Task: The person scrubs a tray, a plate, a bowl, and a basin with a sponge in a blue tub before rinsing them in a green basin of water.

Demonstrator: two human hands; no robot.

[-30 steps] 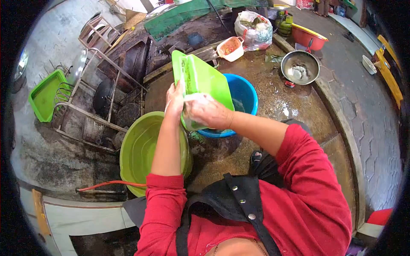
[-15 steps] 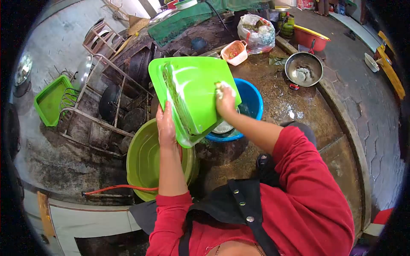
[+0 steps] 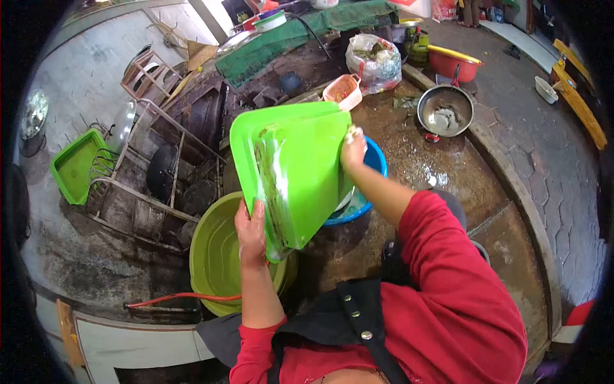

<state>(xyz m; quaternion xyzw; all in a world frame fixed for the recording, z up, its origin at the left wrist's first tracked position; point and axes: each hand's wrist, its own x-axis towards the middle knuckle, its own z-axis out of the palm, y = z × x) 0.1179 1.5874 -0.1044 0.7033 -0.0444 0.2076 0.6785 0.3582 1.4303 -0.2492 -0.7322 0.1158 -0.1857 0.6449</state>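
A bright green plastic tray (image 3: 300, 173) stands tilted on edge in front of me, its inner face smeared with soap and dirt. My left hand (image 3: 251, 229) grips its lower left rim. My right hand (image 3: 353, 147) presses a pale soapy scrubber against the tray's upper right corner. Below the tray sit a large olive-green basin (image 3: 214, 256) on the left and a blue basin (image 3: 368, 192) on the right, the blue one mostly hidden behind the tray.
A second green tray (image 3: 75, 165) lies at far left beside a metal rack (image 3: 150, 160). A steel bowl (image 3: 446, 110), a red basin (image 3: 455, 62), a pink container (image 3: 342, 91) and a full plastic bag (image 3: 374, 54) stand at the back. A red hose (image 3: 173, 297) runs along the floor.
The tray has turned from edge-on to broadside and dropped lower. My left hand slid down to its lower rim, and my right hand moved up to its top right corner.
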